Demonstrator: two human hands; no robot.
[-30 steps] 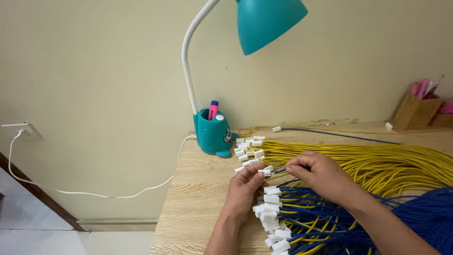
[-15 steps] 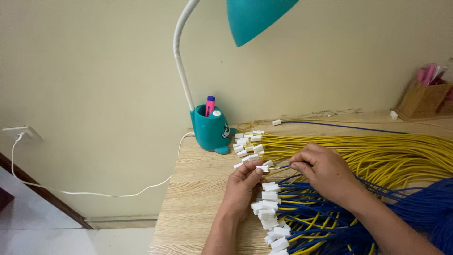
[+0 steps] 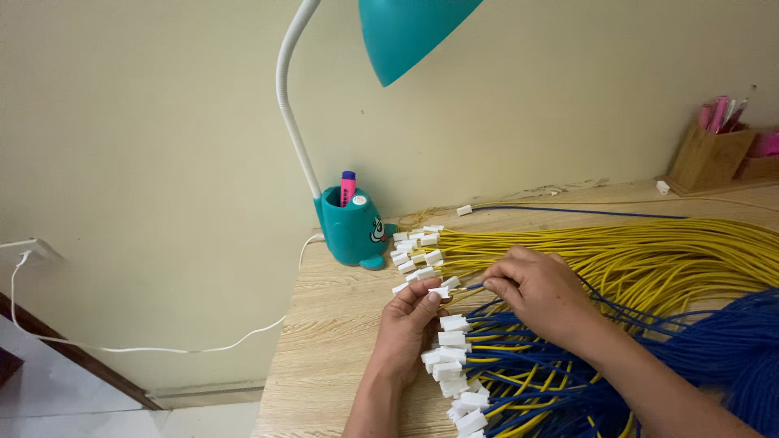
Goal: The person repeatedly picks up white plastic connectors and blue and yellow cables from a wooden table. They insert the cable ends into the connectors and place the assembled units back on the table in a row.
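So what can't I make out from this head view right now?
- Right hand: its fingers cover where the blue wire enters the grip.
- White connector pinched by the left hand: too small to see its pins.
- Lamp shade: cut off by the top edge.
- Blue wire bundle: runs off the right edge.

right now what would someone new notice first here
Probably the big sheaf of yellow wires fanned across the wooden desk, each tipped with a white connector. In front of it, the left hand and right hand pinch one small white connector between them. Behind stands a teal desk lamp.
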